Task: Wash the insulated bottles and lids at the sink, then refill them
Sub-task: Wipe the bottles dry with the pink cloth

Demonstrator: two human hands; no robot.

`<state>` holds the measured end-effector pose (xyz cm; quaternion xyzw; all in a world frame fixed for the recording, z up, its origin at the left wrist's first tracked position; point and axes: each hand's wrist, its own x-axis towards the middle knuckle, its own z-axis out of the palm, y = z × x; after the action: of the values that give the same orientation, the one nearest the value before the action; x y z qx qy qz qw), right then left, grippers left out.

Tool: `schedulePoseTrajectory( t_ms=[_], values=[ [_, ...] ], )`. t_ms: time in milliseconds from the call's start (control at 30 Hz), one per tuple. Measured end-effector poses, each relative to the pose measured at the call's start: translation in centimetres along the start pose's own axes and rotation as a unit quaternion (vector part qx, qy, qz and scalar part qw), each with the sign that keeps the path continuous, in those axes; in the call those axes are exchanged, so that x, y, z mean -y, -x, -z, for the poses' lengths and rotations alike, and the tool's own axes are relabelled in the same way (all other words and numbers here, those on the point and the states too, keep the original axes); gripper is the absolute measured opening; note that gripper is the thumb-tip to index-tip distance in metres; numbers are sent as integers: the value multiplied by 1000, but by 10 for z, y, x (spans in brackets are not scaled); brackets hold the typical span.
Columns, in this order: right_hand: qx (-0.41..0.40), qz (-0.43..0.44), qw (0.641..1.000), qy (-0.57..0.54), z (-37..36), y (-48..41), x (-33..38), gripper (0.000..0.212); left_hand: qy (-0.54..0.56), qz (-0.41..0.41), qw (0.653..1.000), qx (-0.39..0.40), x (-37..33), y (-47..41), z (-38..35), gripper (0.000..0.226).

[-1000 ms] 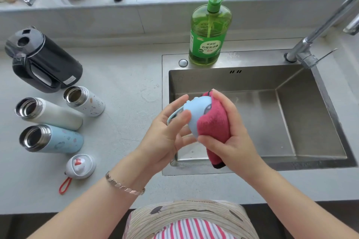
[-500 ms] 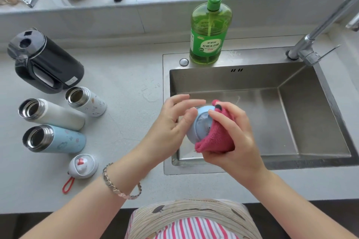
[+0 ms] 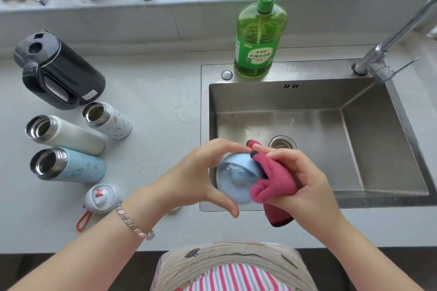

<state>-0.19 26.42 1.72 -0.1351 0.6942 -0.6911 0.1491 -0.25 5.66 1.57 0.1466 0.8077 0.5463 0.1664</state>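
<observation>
Lid (image 3: 233,179) is being cupped in left hand (image 3: 196,172) over sink's (image 3: 283,99) front-left corner, presumably catching drips, while right hand (image 3: 305,182) is gripping pink cloth (image 3: 274,179), pressing it against lid's side.

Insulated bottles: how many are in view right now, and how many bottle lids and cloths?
Insulated bottles: 3 (white bottle, patterned bottle, blue bottle)
Lids: 2 (blue lid, white lid)
Cloths: 1 (pink cloth)
Total: 6
</observation>
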Motion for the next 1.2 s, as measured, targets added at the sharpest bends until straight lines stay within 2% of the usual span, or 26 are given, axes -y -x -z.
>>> schedulePoseTrajectory(
  t_ms=[100,167,300,367,433,500,567,633,667,767,800,867,933,1000,1067,1200],
  values=[
    [-87,-44,994,-44,7,-4,-1,33,18,11,997,-76,5,7,-9,74],
    [-112,-67,989,-64,8,-6,-3,33,39,31,989,-142,4,8,-14,70],
    [-19,-29,998,43,-17,-8,-5,55,55,42,972,-223,-4,1,-21,65],
    [-27,8,997,76,-26,-8,-8,52,96,56,958,-263,-9,-4,-24,62],
    [-28,71,989,128,-33,-6,-9,52,171,88,930,-313,-13,-8,-25,54],
    [-19,111,981,159,-38,-2,-11,53,246,100,909,-321,-16,-10,-26,48],
    [-24,91,990,104,-39,-5,-7,47,246,89,921,-289,-18,-6,-26,55],
    [-53,18,998,20,-36,-12,1,44,196,72,942,-261,-18,3,-24,64],
    [-58,-7,998,13,-33,-16,4,40,165,63,951,-254,-17,9,-22,65],
    [-7,-51,996,74,-32,-25,-2,14,-12,46,968,-248,1,27,-7,66],
    [4,-70,993,91,-33,-26,-5,12,-83,60,959,-263,13,34,1,68],
    [6,-105,989,101,-35,-29,-12,15,-183,122,918,-330,45,46,20,69],
    [-7,-133,985,113,-37,-31,-17,17,-239,186,865,-401,83,58,45,67],
    [-21,-149,983,105,-40,-33,-17,19,-275,237,833,-418,117,69,65,66],
    [-25,-152,983,103,-45,-34,-15,21,-302,289,824,-381,142,80,76,66],
    [-19,-153,981,115,-52,-35,-14,20,-368,396,806,-242,164,91,76,65]
  ],
)
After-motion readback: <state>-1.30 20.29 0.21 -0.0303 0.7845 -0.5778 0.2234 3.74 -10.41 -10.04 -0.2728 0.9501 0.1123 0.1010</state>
